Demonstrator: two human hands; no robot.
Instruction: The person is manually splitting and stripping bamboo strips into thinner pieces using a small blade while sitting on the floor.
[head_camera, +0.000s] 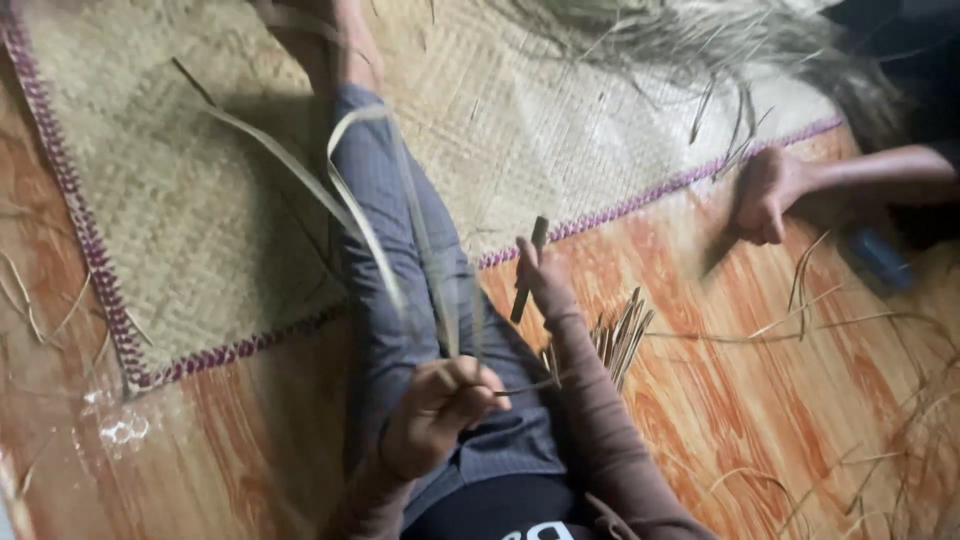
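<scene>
Two hands on pale reed strips

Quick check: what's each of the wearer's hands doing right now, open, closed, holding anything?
Left hand: closed on long pale dried-leaf strips.
Right hand: closed around a short dark stick-like tool.

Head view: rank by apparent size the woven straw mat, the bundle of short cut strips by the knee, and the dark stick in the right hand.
1. Woven straw mat, by far largest.
2. Bundle of short cut strips.
3. Dark stick in the right hand, close to the bundle; unsure.
</scene>
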